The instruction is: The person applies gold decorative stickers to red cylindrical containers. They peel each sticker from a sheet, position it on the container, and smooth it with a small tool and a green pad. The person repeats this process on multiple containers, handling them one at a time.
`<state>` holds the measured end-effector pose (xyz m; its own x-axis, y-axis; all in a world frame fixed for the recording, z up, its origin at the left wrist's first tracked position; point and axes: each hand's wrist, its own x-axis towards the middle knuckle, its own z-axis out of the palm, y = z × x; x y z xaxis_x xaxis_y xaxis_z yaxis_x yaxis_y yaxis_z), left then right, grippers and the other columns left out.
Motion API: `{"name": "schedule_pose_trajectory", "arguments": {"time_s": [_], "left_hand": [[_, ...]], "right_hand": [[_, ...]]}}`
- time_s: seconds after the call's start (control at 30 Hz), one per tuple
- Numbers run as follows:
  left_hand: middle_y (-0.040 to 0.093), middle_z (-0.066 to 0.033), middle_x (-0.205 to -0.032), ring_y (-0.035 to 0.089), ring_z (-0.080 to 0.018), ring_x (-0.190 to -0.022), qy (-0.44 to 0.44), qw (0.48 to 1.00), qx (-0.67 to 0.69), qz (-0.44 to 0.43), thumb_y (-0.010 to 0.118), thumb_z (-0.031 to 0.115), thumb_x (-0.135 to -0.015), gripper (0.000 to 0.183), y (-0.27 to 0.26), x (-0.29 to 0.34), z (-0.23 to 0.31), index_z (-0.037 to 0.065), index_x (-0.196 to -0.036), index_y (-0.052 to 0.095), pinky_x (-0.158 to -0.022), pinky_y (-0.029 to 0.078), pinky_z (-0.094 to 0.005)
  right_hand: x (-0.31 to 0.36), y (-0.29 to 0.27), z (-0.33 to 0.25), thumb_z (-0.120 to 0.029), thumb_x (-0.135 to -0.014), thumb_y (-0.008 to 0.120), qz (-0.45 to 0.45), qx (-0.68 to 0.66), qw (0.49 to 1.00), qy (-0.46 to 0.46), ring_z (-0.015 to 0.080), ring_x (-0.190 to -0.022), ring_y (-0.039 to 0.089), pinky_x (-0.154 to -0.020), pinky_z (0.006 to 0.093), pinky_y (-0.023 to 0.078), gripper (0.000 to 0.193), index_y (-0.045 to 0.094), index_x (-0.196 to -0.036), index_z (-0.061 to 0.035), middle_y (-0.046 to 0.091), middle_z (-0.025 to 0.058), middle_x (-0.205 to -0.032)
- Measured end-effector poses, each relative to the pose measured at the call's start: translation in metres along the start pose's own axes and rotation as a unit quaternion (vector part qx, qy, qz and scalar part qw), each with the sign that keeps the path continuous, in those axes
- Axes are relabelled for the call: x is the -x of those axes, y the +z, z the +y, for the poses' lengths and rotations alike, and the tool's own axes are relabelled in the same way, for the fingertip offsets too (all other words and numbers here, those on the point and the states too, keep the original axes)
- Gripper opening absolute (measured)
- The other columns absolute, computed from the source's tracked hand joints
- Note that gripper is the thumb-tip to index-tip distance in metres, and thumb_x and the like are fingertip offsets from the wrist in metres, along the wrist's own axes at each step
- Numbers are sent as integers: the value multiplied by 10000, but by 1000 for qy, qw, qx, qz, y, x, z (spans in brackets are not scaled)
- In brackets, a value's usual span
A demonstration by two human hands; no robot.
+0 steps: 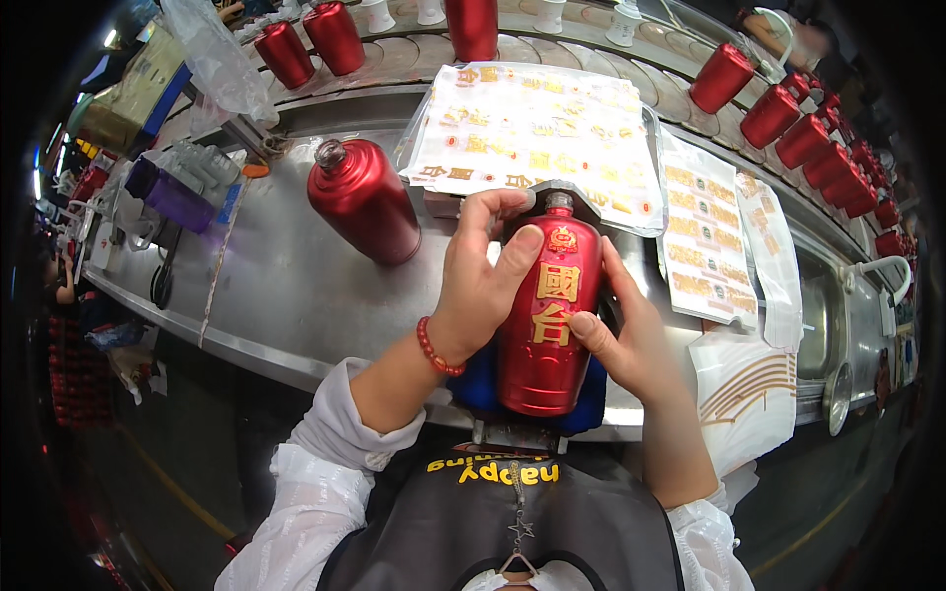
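Observation:
A glossy red bottle [537, 369] with gold characters and a gold emblem on its front lies between my hands, its neck pointing away from me. My left hand [478, 281] curls round its left side, the thumb near the emblem and the fingers up by the shoulder. My right hand [631, 335] grips the right side, with its thumb on the lower character. Under the bottle shows a blue pad [591, 399], and a dark holder sits behind its neck. Left of my hands, a second red bottle [365, 202] without visible characters stands on the metal table.
Beyond the bottle lie sheets of gold stickers [552, 128], with more label strips [705, 246] to their right. A conveyor [404, 49] carrying red bottles [722, 77] curves along the back. A purple container [169, 197] stands at the left, and white backing paper [739, 394] hangs over the edge at right.

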<state>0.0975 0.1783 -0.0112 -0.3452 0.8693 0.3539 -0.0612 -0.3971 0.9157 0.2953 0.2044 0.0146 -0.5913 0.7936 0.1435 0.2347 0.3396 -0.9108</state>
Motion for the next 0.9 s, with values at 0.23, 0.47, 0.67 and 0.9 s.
{"name": "schedule_pose_trajectory", "arguments": {"time_s": [0.23,0.47,0.67,0.9], "left_hand": [[623,-116,-1146,594,-216,-1054,42,995,-73,-58,654,278,-987,376,-3,-11,-2,0,-1219,552,-961,464,-337],[666,-92,-1090,593,-260,-1012,82,989,-116,-47,662,258,-967,312,-3,-14,0,51,-1193,606,-1021,413,-391],[730,-40,-1116,488,-288,-1144,310,863,-343,-206,632,246,-975,317,-22,-14,22,67,-1227,700,-1042,384,-404],[719,-49,-1109,494,-213,-1119,79,988,-111,-78,578,214,-1014,255,-7,-18,1,80,-1193,700,-1024,388,-354]], "right_hand": [[0,-1,1,-370,-914,758,-2,12,1000,-4,301,-1362,487,-1113,367,402,939,251,-1529,127,475,300,-1460],[0,0,-3,-502,-921,698,-22,-23,999,35,325,-1450,377,-1185,414,296,986,222,-1562,77,396,285,-1534],[0,-2,0,-352,-906,765,-7,2,1000,-7,322,-1390,460,-1135,379,377,935,257,-1523,134,448,310,-1481],[-1,-2,0,-387,-904,757,-12,11,1000,7,334,-1391,462,-1140,386,372,951,257,-1522,135,450,321,-1476]]}}
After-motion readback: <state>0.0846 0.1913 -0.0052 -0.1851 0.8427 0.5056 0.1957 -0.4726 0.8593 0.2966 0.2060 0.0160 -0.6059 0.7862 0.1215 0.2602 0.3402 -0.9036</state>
